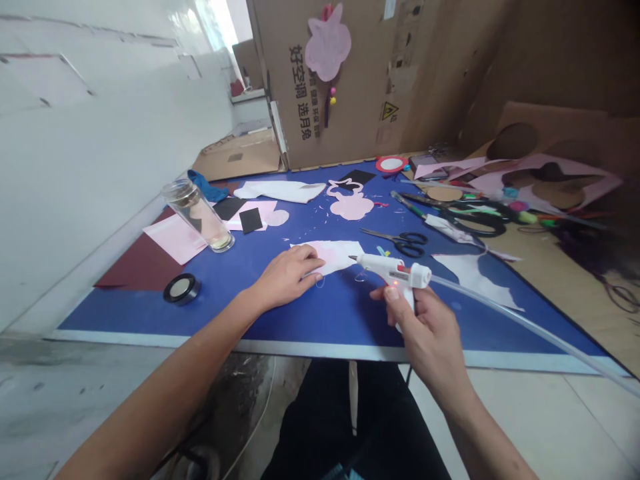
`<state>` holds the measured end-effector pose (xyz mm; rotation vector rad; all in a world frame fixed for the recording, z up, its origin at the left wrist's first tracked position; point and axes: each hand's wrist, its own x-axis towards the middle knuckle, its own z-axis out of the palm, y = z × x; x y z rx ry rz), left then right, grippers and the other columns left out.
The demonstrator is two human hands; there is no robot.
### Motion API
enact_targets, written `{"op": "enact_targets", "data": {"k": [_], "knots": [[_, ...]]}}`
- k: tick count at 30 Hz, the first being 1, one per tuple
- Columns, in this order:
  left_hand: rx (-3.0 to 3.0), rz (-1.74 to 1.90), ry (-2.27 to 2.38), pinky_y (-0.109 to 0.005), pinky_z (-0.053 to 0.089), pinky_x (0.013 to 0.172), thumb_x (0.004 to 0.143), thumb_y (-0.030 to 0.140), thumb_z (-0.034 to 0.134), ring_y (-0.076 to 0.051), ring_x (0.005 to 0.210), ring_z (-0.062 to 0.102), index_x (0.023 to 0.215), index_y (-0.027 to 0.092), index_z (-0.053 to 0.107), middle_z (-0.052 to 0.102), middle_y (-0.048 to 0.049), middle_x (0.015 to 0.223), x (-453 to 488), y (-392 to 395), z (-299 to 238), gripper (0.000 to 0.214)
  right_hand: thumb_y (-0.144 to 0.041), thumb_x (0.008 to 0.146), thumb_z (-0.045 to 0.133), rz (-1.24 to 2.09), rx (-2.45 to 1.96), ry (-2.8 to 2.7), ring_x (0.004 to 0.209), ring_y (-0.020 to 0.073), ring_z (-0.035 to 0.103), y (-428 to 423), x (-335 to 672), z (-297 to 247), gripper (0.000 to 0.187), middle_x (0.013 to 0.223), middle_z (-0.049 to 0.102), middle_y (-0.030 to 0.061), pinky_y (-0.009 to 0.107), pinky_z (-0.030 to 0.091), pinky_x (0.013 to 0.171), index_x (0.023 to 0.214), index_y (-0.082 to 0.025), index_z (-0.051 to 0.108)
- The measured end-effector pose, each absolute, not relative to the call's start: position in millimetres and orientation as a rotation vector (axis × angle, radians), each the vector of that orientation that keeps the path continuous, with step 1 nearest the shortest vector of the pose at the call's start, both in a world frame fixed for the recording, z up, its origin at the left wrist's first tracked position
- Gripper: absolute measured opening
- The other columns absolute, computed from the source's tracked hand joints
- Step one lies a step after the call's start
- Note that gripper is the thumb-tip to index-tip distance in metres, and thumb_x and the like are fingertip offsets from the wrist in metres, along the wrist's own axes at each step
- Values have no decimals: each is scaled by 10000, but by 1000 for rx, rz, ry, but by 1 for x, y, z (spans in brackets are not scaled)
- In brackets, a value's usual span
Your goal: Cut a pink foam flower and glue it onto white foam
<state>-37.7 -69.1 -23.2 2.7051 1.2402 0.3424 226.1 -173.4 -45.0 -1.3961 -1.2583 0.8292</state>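
Observation:
My right hand (pixel 433 333) is wrapped round the handle of a white hot glue gun (pixel 387 268), its small light glowing orange. A long clear glue stick (pixel 510 307) runs out of the gun's back toward the right edge. The dark nozzle points left, over the right end of a white piece of cloth or paper (pixel 343 257) with a pinkish patch. On that piece's left end rests my left hand (pixel 293 273), fingers stretched out and pressing on it. Just beyond the gun lie black-handled scissors (pixel 407 241) and small yellow and blue bits (pixel 383 251).
At the left stand a glass bottle (pixel 200 217) and a tape roll (pixel 182 289). Pink cut-outs (pixel 351 205), black squares (pixel 251 220) and a white cloth (pixel 283 191) lie farther back on the blue table (pixel 250 327). A large cardboard box (pixel 365 127) rises behind; craft scraps crowd the right.

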Motion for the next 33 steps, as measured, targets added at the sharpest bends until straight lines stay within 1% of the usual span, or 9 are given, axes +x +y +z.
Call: {"op": "enact_targets", "data": {"k": [8,12,15,19,22,24,27,30,33], "knots": [[2697,389,1230,-508,531,1114,1048,402,580,-304,1271,648,1318,254,751,686,-115,1359,-40,-72,-28,353,-654,985,630,828,-1412,-1269,703,222,620,-173,226,-40,488,820,737,62,325,464,633,882,-207,795],[2718,439,1254,-554,431,1243,1060,276,521,-296,1442,577,1331,244,741,664,-107,1504,-50,-69,-37,350,-648,984,632,838,-1399,-1267,680,222,609,-173,225,-40,480,733,686,39,320,457,618,897,-207,801],[2643,582,1386,-596,376,1282,1038,202,496,-299,1461,570,1307,222,749,648,-111,1544,-50,-73,-34,370,-648,984,636,853,-1386,-1250,674,217,606,-173,225,-41,484,732,684,38,319,461,622,898,-202,800],[2241,925,1459,-544,487,1211,1003,267,589,-291,1353,652,1216,231,777,727,-94,1423,-25,-106,-21,286,-664,984,637,893,-1374,-1198,690,212,622,-172,225,-42,509,800,722,55,316,460,619,939,-186,807],[1881,933,1300,-450,610,1033,966,308,666,-266,1157,743,1177,239,780,786,-81,1273,10,-140,-16,249,-669,979,654,910,-1362,-1140,703,212,631,-170,223,-41,516,801,734,56,311,447,612,989,-178,813],[1723,862,1218,-423,622,980,951,312,699,-257,1098,756,1225,248,768,791,-80,1256,32,-157,-18,289,-657,981,667,941,-1310,-1071,750,217,662,-169,219,-38,505,859,773,69,313,478,652,1044,-177,810],[1537,888,1085,-407,606,985,929,256,716,-248,1073,751,1274,237,735,794,-95,1207,56,-170,-23,346,-624,990,681,988,-1201,-971,928,250,739,-168,209,-30,479,1071,831,104,347,554,809,1162,-189,783],[1388,954,982,-402,589,991,949,260,700,-249,1064,747,1189,202,743,793,-111,1132,67,-171,-26,251,-595,1003,680,992,-1133,-965,1132,287,742,-167,198,-23,452,1225,824,121,397,553,974,1207,-202,771],[1240,983,895,-397,584,973,972,329,707,-267,1114,741,1199,195,749,791,-121,1160,69,-170,-25,267,-591,1020,657,1029,-1088,-1005,1183,309,734,-165,189,-19,455,1291,808,129,429,541,1010,1237,-206,764]]}}
